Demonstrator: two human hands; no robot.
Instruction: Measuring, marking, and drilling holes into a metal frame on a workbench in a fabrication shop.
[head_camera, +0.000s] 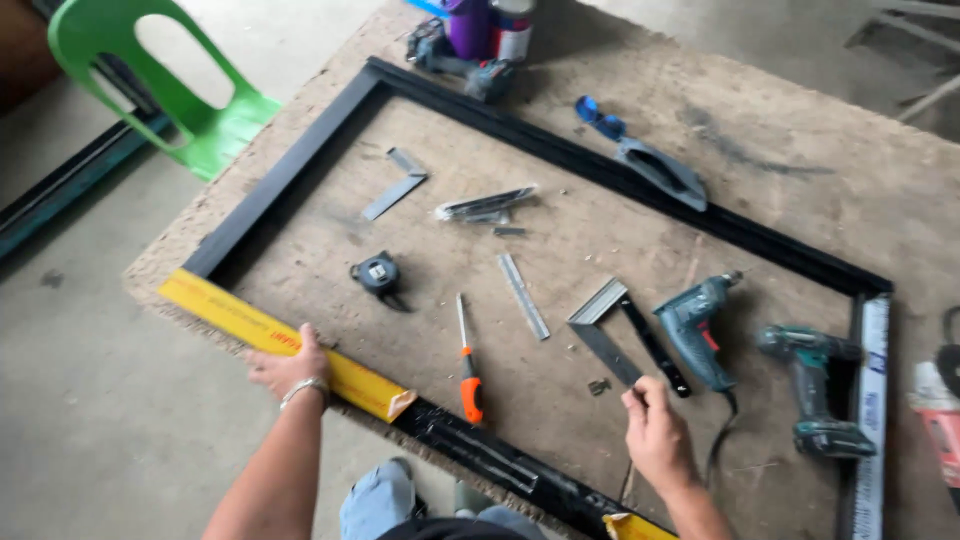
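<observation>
A black rectangular metal frame (300, 170) lies on a chipboard table (800, 130). Its near rail is partly wrapped in yellow protective film (230, 320). My left hand (288, 366) rests flat on that yellow-wrapped rail, fingers spread, a bracelet on the wrist. My right hand (655, 430) hovers inside the frame, fingertips pinched close to a small dark piece (600, 386) and the end of a metal corner bracket (603, 325). What the fingers pinch is too small to see.
Inside the frame lie a tape measure (377, 273), an orange-handled screwdriver (468, 385), metal strips (524, 295), another bracket (397, 185), a teal corded drill (695, 325) and a cordless drill (815, 390). A green plastic chair (165, 75) stands at the far left. Cans and another tool sit at the far edge.
</observation>
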